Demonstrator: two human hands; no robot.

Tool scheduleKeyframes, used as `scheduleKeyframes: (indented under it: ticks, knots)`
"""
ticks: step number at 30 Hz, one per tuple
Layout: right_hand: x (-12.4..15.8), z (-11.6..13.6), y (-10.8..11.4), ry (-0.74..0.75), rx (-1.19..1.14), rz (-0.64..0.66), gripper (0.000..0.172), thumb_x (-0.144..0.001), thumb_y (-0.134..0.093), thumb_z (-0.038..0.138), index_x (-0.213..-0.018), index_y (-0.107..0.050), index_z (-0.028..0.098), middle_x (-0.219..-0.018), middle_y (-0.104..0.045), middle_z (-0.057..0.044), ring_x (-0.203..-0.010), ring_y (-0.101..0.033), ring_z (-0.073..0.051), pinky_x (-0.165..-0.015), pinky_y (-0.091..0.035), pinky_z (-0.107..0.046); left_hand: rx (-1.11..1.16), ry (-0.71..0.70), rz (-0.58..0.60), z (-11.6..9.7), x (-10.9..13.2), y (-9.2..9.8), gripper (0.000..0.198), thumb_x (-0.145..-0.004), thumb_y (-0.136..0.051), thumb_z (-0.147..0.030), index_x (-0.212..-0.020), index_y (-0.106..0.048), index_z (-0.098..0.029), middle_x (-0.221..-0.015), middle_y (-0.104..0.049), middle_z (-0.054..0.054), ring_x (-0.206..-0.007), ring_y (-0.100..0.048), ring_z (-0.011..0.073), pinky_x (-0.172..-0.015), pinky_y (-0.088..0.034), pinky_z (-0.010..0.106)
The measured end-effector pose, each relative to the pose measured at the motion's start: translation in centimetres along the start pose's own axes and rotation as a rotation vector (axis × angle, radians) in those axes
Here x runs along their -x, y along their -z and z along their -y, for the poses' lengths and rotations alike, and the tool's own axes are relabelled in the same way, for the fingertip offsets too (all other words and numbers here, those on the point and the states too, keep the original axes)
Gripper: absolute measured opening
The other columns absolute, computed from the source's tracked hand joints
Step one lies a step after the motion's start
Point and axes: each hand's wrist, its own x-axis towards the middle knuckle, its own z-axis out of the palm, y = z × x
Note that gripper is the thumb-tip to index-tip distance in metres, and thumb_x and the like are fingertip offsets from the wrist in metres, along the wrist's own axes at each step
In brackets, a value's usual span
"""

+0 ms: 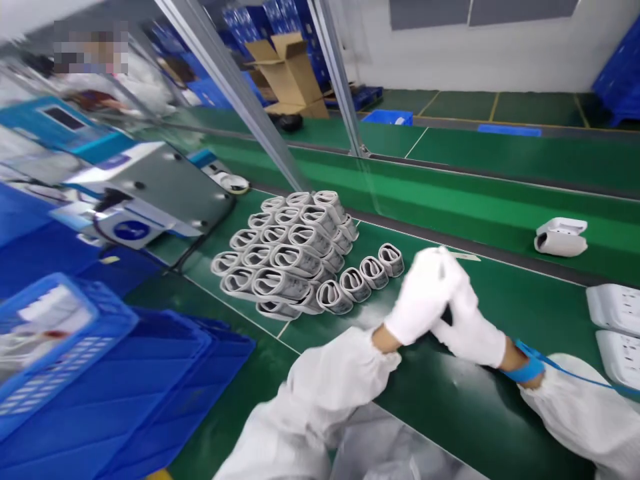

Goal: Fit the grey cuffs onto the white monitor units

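My left hand (419,293), in a white glove, meets my right hand (469,320) over the green table. The fingers of both are closed and pressed together. Whatever they hold is hidden; only a small dark patch shows between the palms. A blue strap circles my right wrist. Just left of my hands, several rolled grey fabric cuffs (373,272) stand in a slanting row. Beside them rises a stacked pile of the same rolled cuffs (287,253).
White plastic units (620,357) lie at the right edge. On the green conveyor belt (450,200) rests a white device with a cuff (561,238). Blue crates (115,373) and a grey-blue machine (150,187) stand left. Metal posts (340,80) rise behind; a person sits far left.
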Motion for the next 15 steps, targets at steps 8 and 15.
scheduleKeyframes:
  ticks: [8, 15]
  knots:
    - [-8.5, -2.9, -9.7, 0.034, -0.124, 0.184, 0.032, -0.105, -0.046, 0.038, -0.127, -0.065, 0.023, -0.145, -0.055, -0.014, -0.136, -0.055, -0.029, -0.117, -0.046, -0.048, -0.608, -0.177, -0.437, 4.0, -1.8, 10.3, 0.021, -0.085, -0.061, -0.019, -0.106, -0.062, -0.021, -0.116, -0.062, 0.014, -0.114, -0.065, 0.0305, -0.105, -0.05, 0.042]
    - [-11.4, -4.8, -11.3, -0.345, -0.276, -0.034, 0.031, -0.106, -0.041, 0.045, -0.115, -0.058, 0.02, -0.112, -0.065, -0.012, -0.101, -0.064, -0.026, -0.098, -0.052, -0.044, -0.507, -0.165, -0.473, 5.1, -1.6, 9.9, 0.024, -0.085, -0.065, -0.022, -0.108, -0.064, -0.024, -0.109, -0.067, 0.012, -0.113, -0.065, 0.0311, -0.105, -0.051, 0.043]
